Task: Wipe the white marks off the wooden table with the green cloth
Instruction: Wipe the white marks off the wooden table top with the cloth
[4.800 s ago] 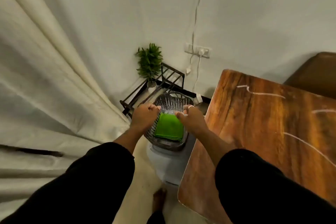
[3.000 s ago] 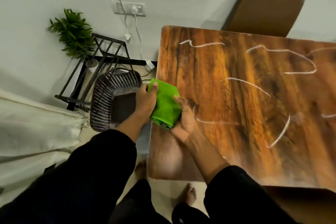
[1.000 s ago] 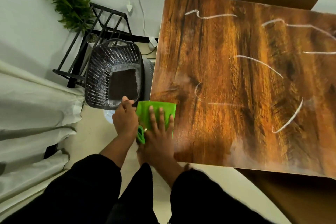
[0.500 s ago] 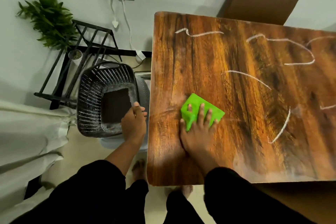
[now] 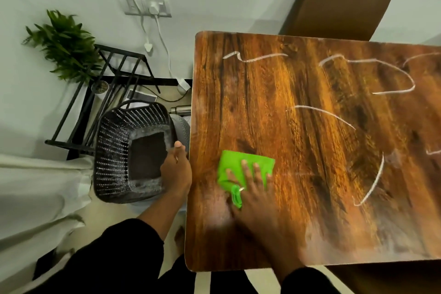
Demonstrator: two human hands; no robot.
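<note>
The folded green cloth lies flat on the wooden table near its left edge. My right hand presses down on the cloth with straight, spread fingers. My left hand hangs beside the table's left edge, over the rim of the black basket, fingers loosely curled and holding nothing. Several white chalk marks curve across the table to the right of the cloth and toward the far side. A faint pale streak runs right of the cloth.
The basket sits on a grey stool left of the table. Behind it stand a black metal rack and a green plant. A brown chair is at the table's far side. White curtain hangs at left.
My right hand has slid the cloth back toward the table's left edge and near side. My left hand stays by the basket. The mark near the cloth has faded to a faint streak.
</note>
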